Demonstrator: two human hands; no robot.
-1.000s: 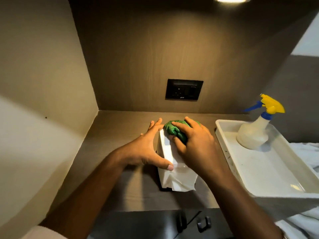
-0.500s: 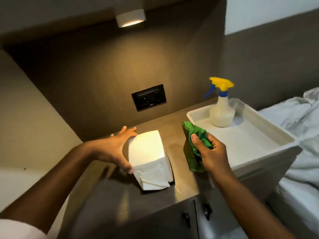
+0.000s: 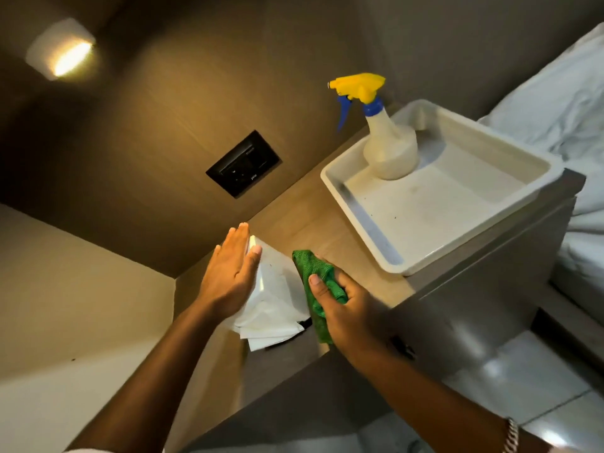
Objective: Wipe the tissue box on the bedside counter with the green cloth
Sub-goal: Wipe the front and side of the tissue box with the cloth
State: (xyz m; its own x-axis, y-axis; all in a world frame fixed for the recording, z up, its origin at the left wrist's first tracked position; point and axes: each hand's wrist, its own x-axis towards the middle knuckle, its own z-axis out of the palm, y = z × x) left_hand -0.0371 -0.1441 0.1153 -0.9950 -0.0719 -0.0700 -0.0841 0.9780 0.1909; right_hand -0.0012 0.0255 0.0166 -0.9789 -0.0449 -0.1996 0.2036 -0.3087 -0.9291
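Both hands flank the white paper-wrapped tissue box [image 3: 274,289] on the brown wooden desk [image 3: 313,223]. Left hand [image 3: 228,273] lies flat and open against the box's left side, bracing it, gripping nothing. Right hand [image 3: 346,308] is closed around the bunched green woven cloth [image 3: 317,282], which a second ago worked the top and now presses the box's right side. The top looks done; the sides are next. Behind the box, a yellow-capped spray bottle [image 3: 389,148] stands in a white plastic tray [image 3: 385,253].

A lit ceiling lamp [image 3: 62,57] glows over a brown wood-grain wall bearing a black socket panel [image 3: 243,164], with a pale side wall [image 3: 75,289], a white-sheeted bed [image 3: 555,103] and glossy floor tiles [image 3: 510,380].
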